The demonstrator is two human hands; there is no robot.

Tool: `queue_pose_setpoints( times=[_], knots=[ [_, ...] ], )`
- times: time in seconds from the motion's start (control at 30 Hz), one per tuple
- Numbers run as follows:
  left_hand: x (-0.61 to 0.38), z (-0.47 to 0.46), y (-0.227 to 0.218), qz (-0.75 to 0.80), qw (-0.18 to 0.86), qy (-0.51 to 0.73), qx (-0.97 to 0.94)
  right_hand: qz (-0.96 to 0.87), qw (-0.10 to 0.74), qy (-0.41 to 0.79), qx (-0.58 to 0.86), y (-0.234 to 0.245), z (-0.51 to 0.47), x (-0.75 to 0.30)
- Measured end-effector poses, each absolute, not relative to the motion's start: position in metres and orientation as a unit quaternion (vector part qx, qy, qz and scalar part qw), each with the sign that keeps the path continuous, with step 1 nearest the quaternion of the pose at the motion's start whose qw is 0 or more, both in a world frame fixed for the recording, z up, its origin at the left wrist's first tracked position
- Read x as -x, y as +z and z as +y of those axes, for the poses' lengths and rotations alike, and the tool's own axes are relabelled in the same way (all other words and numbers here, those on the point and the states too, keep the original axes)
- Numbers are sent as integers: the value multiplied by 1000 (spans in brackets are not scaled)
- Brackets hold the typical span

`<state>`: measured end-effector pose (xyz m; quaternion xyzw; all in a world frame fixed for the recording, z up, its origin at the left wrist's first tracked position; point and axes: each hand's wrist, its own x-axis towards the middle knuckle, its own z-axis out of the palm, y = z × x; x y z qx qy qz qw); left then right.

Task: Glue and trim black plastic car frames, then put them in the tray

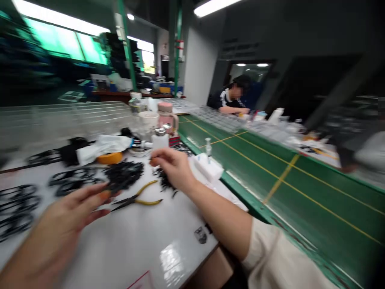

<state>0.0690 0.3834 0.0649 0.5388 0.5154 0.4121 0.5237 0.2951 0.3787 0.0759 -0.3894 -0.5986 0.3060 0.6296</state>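
Observation:
My left hand (86,204) is at the left of the white table, thumb and fingers drawn together, with an orange cover on a fingertip. Blur hides what it holds, if anything; dark shapes show at its fingertips. Just beyond it lies a heap of small black parts (128,172). Yellow-handled pliers (144,196) lie on the table to its right, their handles spread. My right hand (174,166) is pinched, also with an orange fingertip cover, above a smaller pile of black pieces (164,181). What sits in that pinch is too small to tell.
Black ring-shaped frames (18,208) lie at the left. Behind stand a white bottle (160,140), a pink lidded mug (166,116) and a white cup (148,120). A white block with a syringe (209,166) borders a green conveyor (258,156). A person (230,98) sits across it.

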Motion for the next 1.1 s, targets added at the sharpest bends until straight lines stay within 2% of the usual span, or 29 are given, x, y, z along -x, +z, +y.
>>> queue_pose_setpoints(
  times=[0.07,0.27,0.63,1.1],
  knots=[
    [-62,379,73,502,573,394,-515,-625,624,217,415,84,368,-294],
    [-69,373,81,479,568,397,-538,-770,530,46,352,88,360,-283],
    [-68,373,78,455,580,380,-559,-830,440,14,343,77,364,-276],
    [-69,374,74,450,580,406,-544,-839,434,14,328,77,365,-276]
  ],
)
